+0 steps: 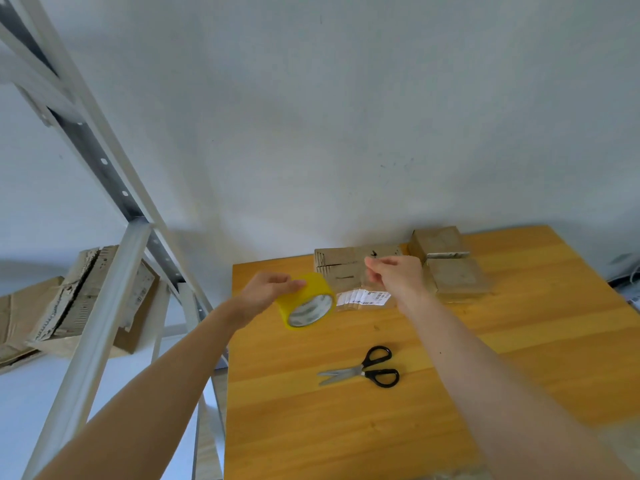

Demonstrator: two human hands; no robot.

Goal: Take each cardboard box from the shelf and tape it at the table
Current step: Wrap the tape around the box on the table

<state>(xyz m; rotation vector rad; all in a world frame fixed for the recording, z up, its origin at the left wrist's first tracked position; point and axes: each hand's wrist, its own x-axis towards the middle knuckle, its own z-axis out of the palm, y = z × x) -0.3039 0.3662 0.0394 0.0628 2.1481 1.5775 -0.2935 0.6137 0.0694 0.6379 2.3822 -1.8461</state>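
My left hand grips a yellow tape roll above the wooden table. My right hand hovers over a cardboard box with a white label, its fingers pinched together; a thin tape end between them cannot be made out. That box lies at the table's far edge near the wall. Two more cardboard boxes sit just right of it. On the shelf at the left lie other cardboard boxes.
Black-handled scissors lie on the table nearer to me, blades pointing left. The metal shelf frame stands close against the table's left edge. A white wall rises behind the table. Cables show at the far right edge.
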